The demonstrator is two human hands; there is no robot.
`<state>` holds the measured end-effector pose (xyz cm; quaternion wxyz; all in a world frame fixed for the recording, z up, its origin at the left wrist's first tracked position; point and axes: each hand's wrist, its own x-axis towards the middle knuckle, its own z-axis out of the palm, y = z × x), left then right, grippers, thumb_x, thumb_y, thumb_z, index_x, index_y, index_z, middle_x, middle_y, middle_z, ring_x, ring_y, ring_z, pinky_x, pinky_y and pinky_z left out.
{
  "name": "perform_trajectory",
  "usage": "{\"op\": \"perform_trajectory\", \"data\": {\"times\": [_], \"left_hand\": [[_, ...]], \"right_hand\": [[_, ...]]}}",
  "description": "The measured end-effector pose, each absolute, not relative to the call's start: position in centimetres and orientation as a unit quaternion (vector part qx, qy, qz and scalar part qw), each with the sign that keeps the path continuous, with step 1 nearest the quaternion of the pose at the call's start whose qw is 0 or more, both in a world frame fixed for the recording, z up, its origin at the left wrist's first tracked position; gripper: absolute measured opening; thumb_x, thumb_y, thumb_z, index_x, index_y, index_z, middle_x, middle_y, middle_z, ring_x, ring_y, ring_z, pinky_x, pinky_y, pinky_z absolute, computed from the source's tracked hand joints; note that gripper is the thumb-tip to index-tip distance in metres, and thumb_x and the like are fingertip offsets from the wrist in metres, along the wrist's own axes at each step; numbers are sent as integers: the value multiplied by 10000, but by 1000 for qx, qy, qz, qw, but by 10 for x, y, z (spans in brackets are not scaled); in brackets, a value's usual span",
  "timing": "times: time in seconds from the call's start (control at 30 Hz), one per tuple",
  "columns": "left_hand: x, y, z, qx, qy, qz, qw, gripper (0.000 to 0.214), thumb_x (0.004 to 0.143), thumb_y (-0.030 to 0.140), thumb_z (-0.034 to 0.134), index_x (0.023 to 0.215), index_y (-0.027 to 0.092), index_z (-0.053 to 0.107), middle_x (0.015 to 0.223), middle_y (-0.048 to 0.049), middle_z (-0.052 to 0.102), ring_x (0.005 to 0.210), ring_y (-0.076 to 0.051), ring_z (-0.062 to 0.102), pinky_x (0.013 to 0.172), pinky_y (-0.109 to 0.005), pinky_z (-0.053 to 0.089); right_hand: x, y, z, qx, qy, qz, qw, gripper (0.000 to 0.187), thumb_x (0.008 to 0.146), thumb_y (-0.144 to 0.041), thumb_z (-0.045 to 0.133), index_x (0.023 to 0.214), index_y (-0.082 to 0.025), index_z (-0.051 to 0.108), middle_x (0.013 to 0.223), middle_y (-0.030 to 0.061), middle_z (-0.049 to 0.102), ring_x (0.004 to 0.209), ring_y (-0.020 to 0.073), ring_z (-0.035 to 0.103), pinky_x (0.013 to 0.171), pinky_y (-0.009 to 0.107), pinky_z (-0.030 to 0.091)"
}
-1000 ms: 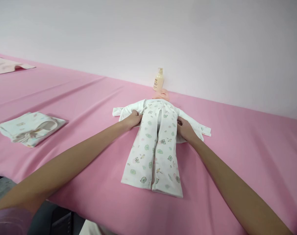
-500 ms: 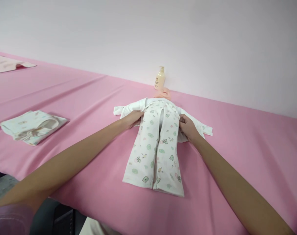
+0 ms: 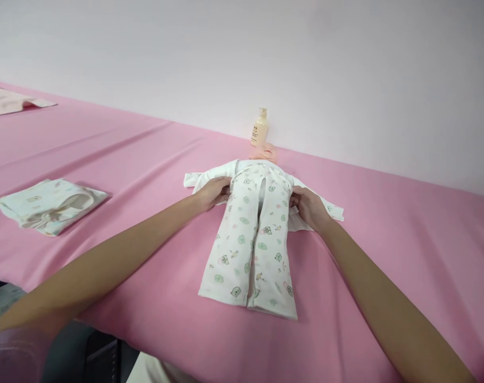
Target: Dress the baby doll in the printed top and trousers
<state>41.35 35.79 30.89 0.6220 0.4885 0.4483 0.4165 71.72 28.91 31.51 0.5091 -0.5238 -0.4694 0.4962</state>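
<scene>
In the head view, a pair of white printed trousers (image 3: 245,234) is lying lengthwise over a doll (image 3: 265,153) on the pink-covered bench (image 3: 365,223), the waist facing the wall (image 3: 345,69) and the two legs pointing toward the wearer. A white top (image 3: 221,171) is showing beneath the waist, its sleeves spreading out to both sides. The person's two hands are staying well apart: the left hand (image 3: 215,192) is touching the upper left side of the trousers and the right hand (image 3: 309,206) the upper right side, fingers bending at the fabric. Some fingertips are hiding at the edges, so whether either hand is pinching the cloth cannot be told. Beyond the doll's head, a pale pump bottle (image 3: 260,130) is standing near the wall. To the left, a folded printed garment (image 3: 38,205) is lying apart from the trousers, and farther back a pale pink cloth (image 3: 10,100) is running out of view. A purple sleeve (image 3: 16,356) is showing at the lower left.
</scene>
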Motion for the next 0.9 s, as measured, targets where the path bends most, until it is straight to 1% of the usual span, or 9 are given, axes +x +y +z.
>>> {"op": "perform_trajectory", "data": {"times": [0.07, 0.13, 0.23, 0.4, 0.5, 0.57, 0.7, 0.8, 0.9], "left_hand": [[413, 357, 311, 496, 444, 403, 628, 85, 862, 192, 682, 932, 215, 641, 753, -9, 621, 620, -123, 558, 545, -222, 471], [411, 356, 314, 504, 449, 387, 627, 104, 868, 179, 667, 954, 223, 630, 700, 16, 571, 542, -106, 488, 464, -207, 349], [408, 354, 319, 533, 453, 366, 615, 96, 895, 206, 671, 967, 229, 610, 691, 32, 539, 501, -92, 437, 432, -208, 236], [405, 353, 321, 587, 471, 348, 558, 69, 987, 215, 649, 1001, 230, 583, 723, 24, 612, 521, -96, 455, 497, -228, 312], [406, 354, 316, 608, 502, 365, 495, 69, 1040, 249, 606, 996, 229, 556, 740, -1, 652, 568, -128, 516, 553, -262, 383], [407, 355, 311, 623, 519, 384, 442, 112, 1051, 289, 600, 983, 232, 532, 772, -18, 674, 641, -156, 581, 628, -288, 448], [404, 358, 306, 701, 498, 349, 372, 128, 983, 324, 636, 1048, 228, 585, 945, -46, 743, 846, -214, 667, 778, -335, 513], [400, 361, 307, 761, 457, 277, 368, 176, 913, 333, 650, 1053, 226, 655, 1015, -50, 744, 919, -241, 663, 795, -350, 522], [399, 364, 308, 765, 442, 250, 396, 161, 869, 328, 676, 989, 222, 655, 979, -52, 714, 884, -239, 638, 745, -344, 506]], "right_hand": [[718, 288, 319, -519, -470, 506, 503, 257, 853, -464, 706, 779, -255, 576, 760, 43, 586, 710, 210, 519, 657, 361, 524], [721, 288, 321, -521, -471, 510, 496, 276, 857, -465, 740, 787, -260, 568, 766, 33, 579, 714, 209, 522, 660, 355, 521], [726, 289, 318, -503, -476, 526, 493, 328, 854, -493, 798, 820, -261, 568, 784, 14, 564, 722, 195, 521, 662, 333, 507], [732, 294, 307, -520, -493, 499, 487, 436, 839, -631, 823, 915, -272, 588, 796, -12, 555, 718, 176, 513, 654, 307, 498], [728, 295, 302, -555, -485, 464, 491, 410, 833, -588, 838, 1016, -287, 628, 811, -28, 581, 730, 169, 529, 644, 288, 485], [725, 292, 302, -594, -507, 420, 463, 339, 890, -565, 774, 1042, -290, 648, 819, -22, 609, 746, 180, 549, 650, 297, 484], [723, 284, 308, -658, -602, 293, 346, 234, 1008, -487, 590, 1060, -275, 674, 923, 23, 712, 841, 238, 625, 772, 385, 528], [726, 280, 315, -650, -662, 253, 273, 279, 968, -391, 619, 1211, -269, 681, 1106, 63, 762, 969, 291, 670, 867, 449, 543], [725, 280, 315, -641, -684, 241, 252, 380, 910, -362, 673, 1275, -255, 680, 1145, 88, 766, 965, 310, 677, 867, 475, 555]]}}
